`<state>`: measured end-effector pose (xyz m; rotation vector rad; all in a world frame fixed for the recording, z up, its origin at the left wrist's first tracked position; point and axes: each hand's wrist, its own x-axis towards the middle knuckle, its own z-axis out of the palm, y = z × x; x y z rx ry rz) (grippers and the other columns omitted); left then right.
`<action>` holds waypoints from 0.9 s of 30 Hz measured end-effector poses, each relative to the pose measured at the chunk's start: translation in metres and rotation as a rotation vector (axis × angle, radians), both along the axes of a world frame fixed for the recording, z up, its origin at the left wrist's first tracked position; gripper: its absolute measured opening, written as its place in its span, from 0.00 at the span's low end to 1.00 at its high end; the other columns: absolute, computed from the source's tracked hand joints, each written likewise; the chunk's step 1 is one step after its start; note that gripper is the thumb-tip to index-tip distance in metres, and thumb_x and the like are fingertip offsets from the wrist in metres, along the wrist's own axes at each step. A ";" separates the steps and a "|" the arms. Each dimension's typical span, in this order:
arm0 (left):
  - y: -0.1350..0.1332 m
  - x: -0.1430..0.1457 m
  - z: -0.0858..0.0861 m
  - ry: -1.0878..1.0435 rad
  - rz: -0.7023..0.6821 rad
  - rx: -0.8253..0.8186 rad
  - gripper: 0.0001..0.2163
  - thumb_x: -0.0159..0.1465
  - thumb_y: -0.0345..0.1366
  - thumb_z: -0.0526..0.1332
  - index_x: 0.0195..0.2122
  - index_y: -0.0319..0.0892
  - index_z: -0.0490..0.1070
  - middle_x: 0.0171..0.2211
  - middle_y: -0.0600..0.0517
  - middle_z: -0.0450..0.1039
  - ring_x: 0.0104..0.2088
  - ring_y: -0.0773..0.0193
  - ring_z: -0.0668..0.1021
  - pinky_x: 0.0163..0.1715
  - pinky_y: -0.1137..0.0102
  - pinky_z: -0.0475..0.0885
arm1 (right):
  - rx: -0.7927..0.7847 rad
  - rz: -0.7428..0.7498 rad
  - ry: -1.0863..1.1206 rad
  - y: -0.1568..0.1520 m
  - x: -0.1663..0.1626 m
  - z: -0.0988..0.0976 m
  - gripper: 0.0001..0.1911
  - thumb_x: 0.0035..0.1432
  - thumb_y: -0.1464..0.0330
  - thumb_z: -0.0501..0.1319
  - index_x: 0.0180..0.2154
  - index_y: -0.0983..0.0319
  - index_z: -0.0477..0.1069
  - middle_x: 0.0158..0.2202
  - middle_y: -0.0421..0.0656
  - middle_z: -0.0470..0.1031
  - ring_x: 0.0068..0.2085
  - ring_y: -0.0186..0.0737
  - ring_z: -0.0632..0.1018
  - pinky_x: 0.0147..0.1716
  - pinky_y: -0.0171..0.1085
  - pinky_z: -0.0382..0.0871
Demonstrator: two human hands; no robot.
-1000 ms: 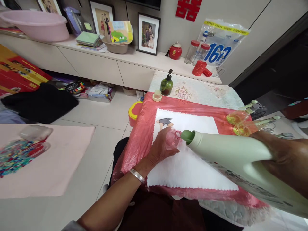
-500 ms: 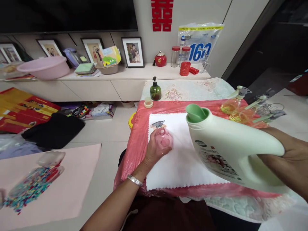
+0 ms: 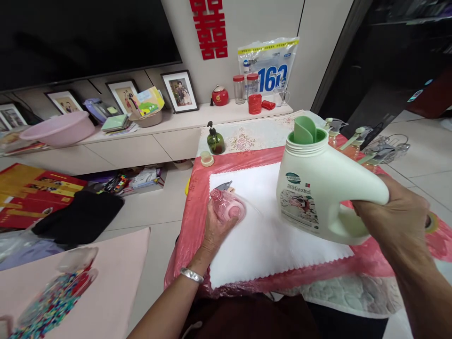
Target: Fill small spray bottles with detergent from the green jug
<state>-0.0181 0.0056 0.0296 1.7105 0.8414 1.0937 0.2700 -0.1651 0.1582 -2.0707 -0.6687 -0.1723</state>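
Observation:
My left hand (image 3: 216,228) is wrapped round a clear pink bottle (image 3: 228,207) with an uncapped neck, tilted to the left over a white scallop-edged cloth (image 3: 257,249). My right hand (image 3: 391,216) grips the handle of a large pale green detergent jug (image 3: 303,183). The jug is nearly upright, its green pouring spout uncovered at the top. Beside the cloth's far left corner stands a pale cap (image 3: 207,159). A grey spray head (image 3: 223,186) lies on the cloth behind the pink bottle, partly hidden by it.
A green pump bottle (image 3: 215,141) stands at the table's far left. Several spray bottles (image 3: 356,141) stand at the right, partly behind the jug. A red plastic sheet (image 3: 190,226) lies under the cloth. Colourful small pieces (image 3: 52,301) lie on a pink surface at lower left.
The jug has swung from tilted to nearly upright, away from the pink bottle. My left hand has tipped the pink bottle leftward. The camera view has turned.

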 end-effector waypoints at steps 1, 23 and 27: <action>0.000 0.001 0.001 -0.003 0.007 -0.008 0.35 0.59 0.53 0.70 0.62 0.45 0.58 0.61 0.39 0.72 0.60 0.46 0.76 0.62 0.50 0.71 | 0.026 -0.006 0.009 0.002 0.000 -0.005 0.24 0.35 0.58 0.60 0.35 0.63 0.78 0.26 0.43 0.72 0.28 0.40 0.69 0.33 0.40 0.67; 0.005 -0.013 -0.037 0.146 0.005 0.043 0.41 0.51 0.46 0.73 0.65 0.54 0.57 0.61 0.43 0.71 0.61 0.37 0.74 0.59 0.37 0.70 | 0.225 0.059 0.047 0.064 -0.020 -0.068 0.18 0.42 0.58 0.57 0.32 0.62 0.74 0.27 0.41 0.73 0.29 0.39 0.71 0.31 0.36 0.68; 0.006 -0.015 -0.043 0.161 0.013 0.059 0.41 0.51 0.46 0.73 0.65 0.54 0.58 0.61 0.42 0.71 0.60 0.34 0.74 0.56 0.35 0.71 | 0.203 0.075 0.024 0.064 -0.019 -0.069 0.17 0.42 0.58 0.57 0.31 0.62 0.73 0.25 0.41 0.72 0.28 0.40 0.71 0.30 0.36 0.67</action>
